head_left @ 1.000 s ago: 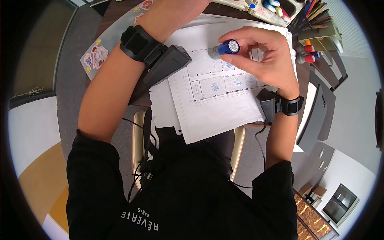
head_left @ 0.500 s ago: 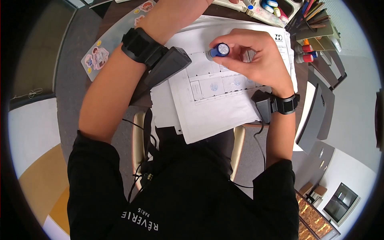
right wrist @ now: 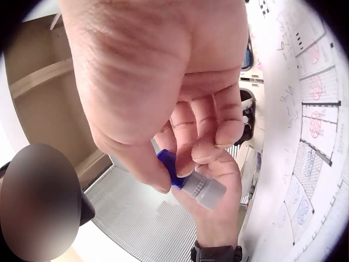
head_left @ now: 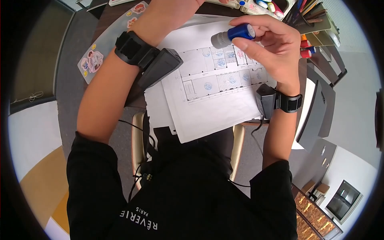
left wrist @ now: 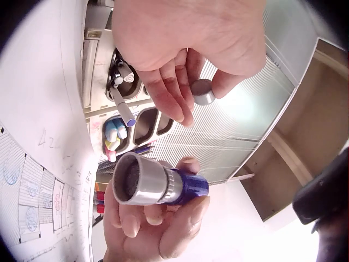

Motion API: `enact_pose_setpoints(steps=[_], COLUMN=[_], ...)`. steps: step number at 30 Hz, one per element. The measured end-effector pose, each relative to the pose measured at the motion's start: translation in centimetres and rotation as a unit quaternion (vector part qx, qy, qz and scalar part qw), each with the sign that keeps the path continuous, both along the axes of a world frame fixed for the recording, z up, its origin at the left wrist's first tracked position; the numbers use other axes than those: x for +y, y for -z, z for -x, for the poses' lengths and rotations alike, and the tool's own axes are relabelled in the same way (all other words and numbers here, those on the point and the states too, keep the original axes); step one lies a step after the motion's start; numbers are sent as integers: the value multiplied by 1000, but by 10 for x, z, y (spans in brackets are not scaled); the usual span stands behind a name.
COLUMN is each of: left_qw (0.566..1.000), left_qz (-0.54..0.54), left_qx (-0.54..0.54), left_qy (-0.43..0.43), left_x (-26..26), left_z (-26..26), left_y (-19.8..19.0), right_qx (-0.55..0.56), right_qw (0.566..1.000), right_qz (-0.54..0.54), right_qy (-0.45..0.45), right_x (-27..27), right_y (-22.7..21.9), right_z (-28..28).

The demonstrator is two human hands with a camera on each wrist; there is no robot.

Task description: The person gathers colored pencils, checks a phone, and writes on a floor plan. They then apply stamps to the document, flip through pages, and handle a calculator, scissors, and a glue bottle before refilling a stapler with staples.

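My right hand (head_left: pixel 276 48) pinches a stamp with a blue body (head_left: pixel 242 31) between thumb and fingers, tilted above the papers. Its grey end points left in the head view, and the left wrist view looks into the dark opening of that end (left wrist: pixel 132 177). Mostly cut off by the top edge of the head view, my left hand (left wrist: pixel 188 41) pinches a small grey cap (left wrist: pixel 204 94) between thumb and fingertips. Below the stamp lies a printed floor plan (head_left: pixel 216 116) with several round blue marks (head_left: pixel 208 86) and a red one (head_left: pixel 241 54).
A pale tray (head_left: pixel 256 7) with markers and pens stands at the back. To its right is a pencil holder (head_left: pixel 294 22), with red-ended stamps (head_left: pixel 305 53) beside it. A sheet with stickers (head_left: pixel 90 66) covers the left of the desk.
The stamp has first shifted left over the plan, then risen towards the back right and tipped, so its grey end shows. My left hand has moved slightly left.
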State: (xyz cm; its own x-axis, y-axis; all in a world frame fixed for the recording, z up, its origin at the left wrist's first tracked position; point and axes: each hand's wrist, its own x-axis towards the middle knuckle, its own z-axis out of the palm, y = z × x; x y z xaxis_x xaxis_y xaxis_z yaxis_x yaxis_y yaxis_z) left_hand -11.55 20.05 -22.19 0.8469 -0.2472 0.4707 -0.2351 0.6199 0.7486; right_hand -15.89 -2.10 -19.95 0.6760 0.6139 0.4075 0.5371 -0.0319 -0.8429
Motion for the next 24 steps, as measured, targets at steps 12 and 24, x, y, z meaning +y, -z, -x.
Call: enact_pose_setpoints(steps=[12, 24], left_qw=[1000, 1000], left_qz=[6, 21], left_qx=[-8, -13], left_qy=[8, 18], left_x=[1, 1], left_z=[-3, -1], left_y=[1, -2], right_qx=[-21, 2], right_qw=[996, 987], right_qz=[80, 149], right_qy=[-27, -59], right_x=[5, 9], right_y=[2, 1], right_z=[7, 12])
